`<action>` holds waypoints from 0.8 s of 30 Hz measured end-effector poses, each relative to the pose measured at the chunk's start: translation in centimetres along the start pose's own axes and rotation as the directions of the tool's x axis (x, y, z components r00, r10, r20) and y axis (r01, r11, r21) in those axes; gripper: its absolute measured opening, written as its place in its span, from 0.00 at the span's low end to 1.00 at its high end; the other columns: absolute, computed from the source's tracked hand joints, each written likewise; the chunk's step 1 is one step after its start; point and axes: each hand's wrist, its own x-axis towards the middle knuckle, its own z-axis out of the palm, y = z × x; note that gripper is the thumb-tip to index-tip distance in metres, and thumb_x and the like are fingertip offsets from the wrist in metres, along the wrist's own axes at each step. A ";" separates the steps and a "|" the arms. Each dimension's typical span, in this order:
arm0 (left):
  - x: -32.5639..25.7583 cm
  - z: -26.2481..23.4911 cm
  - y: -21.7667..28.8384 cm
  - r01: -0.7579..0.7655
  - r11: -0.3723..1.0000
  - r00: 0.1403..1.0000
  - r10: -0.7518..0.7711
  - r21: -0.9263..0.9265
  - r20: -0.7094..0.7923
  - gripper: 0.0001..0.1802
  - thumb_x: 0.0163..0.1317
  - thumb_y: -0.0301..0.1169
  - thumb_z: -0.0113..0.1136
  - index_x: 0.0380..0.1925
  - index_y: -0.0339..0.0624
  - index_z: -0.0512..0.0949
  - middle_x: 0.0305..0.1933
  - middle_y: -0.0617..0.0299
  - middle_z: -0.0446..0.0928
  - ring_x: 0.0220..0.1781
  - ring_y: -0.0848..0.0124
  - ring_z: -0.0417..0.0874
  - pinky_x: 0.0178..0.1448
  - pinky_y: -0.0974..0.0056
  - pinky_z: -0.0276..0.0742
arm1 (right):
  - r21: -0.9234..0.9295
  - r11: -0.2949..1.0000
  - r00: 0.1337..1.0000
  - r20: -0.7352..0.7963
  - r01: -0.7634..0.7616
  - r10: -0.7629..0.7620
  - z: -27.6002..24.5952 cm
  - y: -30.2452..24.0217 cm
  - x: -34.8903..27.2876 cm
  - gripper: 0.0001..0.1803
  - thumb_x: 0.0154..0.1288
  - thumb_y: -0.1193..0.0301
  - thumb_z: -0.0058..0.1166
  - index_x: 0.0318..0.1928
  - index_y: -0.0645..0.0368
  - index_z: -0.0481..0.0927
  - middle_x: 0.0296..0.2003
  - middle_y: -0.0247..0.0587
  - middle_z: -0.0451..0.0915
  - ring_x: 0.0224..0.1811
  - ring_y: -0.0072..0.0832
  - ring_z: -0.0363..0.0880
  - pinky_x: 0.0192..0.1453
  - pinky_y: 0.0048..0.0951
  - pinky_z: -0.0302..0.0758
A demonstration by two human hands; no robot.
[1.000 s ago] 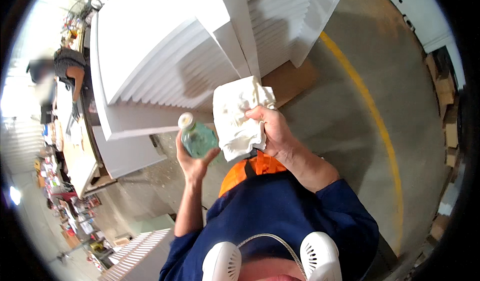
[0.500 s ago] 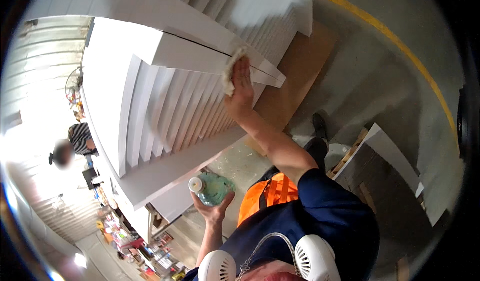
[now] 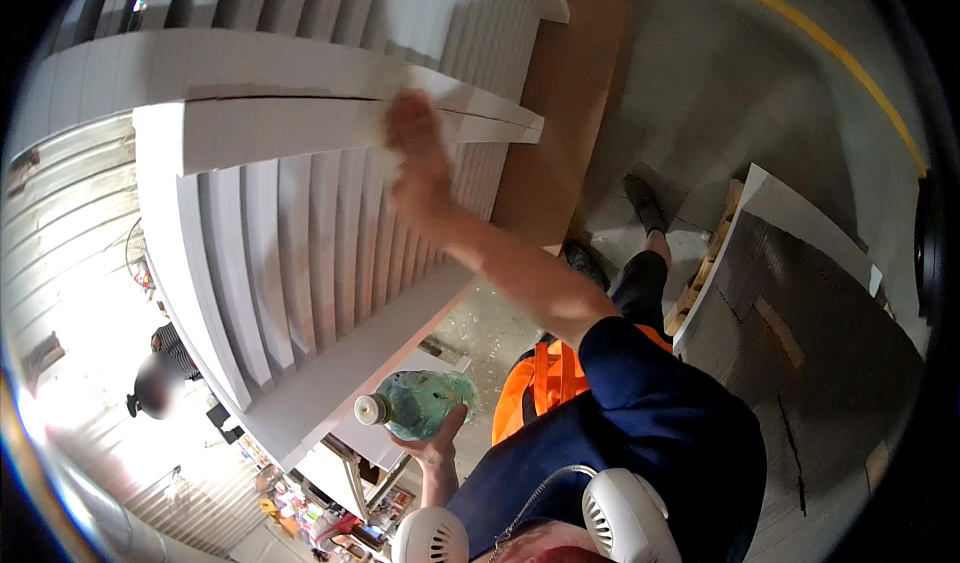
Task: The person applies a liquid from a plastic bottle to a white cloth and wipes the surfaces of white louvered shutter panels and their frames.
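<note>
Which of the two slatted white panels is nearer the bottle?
The lower panel in the picture: it lies on the bottle's side of the dark seam, while the upper panel lies beyond that seam.

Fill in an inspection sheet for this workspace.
Surface: white slatted panels, dark seam between their frames.
Job's things: green-tinted bottle, white cap on; pale blur, apparently cloth, at the right hand.
Clutter: assorted small items in the background, too small to identify.
Hands: left hand grips the bottle; right hand, motion-blurred, at the seam.
Cables: nothing seen.
Surroundings: grey floor, yellow line, brown sheet, person in striped top.
</note>
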 end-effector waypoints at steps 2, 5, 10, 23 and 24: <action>0.2 -0.2 -0.9 0.000 1.000 1.000 0.000 -0.018 0.023 0.40 0.31 0.20 0.74 0.52 0.37 0.71 0.46 0.58 0.75 0.47 0.64 0.78 0.54 0.57 0.77 | 0.052 0.986 0.985 -0.067 0.160 -0.156 1.0 -6.3 4.0 0.36 0.51 0.83 0.55 0.64 0.67 0.63 0.63 0.61 0.64 0.71 0.48 0.56 0.74 0.53 0.54; 1.2 0.1 -1.1 -0.065 0.998 0.993 0.062 0.020 0.097 0.42 0.31 0.21 0.74 0.54 0.38 0.69 0.47 0.58 0.75 0.48 0.64 0.78 0.55 0.57 0.77 | 0.047 0.967 0.966 -0.084 0.250 -0.246 0.8 -6.0 4.2 0.36 0.52 0.80 0.58 0.64 0.66 0.64 0.63 0.61 0.65 0.71 0.48 0.56 0.73 0.53 0.56; 2.5 3.2 -1.2 -0.047 0.998 0.998 0.048 -0.052 0.026 0.45 0.30 0.24 0.75 0.55 0.37 0.68 0.49 0.57 0.74 0.51 0.63 0.77 0.57 0.56 0.75 | -0.435 0.848 0.935 0.309 0.302 -0.175 -2.5 5.3 -2.9 0.31 0.55 0.75 0.59 0.61 0.67 0.67 0.64 0.61 0.64 0.69 0.50 0.60 0.73 0.51 0.55; 5.7 14.5 -9.9 -0.219 0.961 0.962 0.183 -0.169 -0.203 0.43 0.28 0.28 0.78 0.53 0.39 0.71 0.49 0.59 0.75 0.50 0.66 0.77 0.56 0.58 0.75 | 0.011 0.758 0.692 0.401 0.652 -0.601 -5.1 13.9 -1.5 0.24 0.55 0.66 0.62 0.55 0.51 0.75 0.65 0.40 0.68 0.70 0.44 0.59 0.75 0.49 0.51; 5.9 15.5 -11.8 -0.211 0.961 0.964 0.174 -0.179 -0.203 0.42 0.29 0.28 0.78 0.52 0.39 0.71 0.48 0.60 0.75 0.49 0.66 0.77 0.54 0.59 0.76 | 0.039 0.741 0.682 0.361 0.670 -0.636 -5.0 14.7 -1.2 0.24 0.55 0.66 0.62 0.55 0.51 0.76 0.65 0.40 0.67 0.71 0.43 0.58 0.75 0.50 0.50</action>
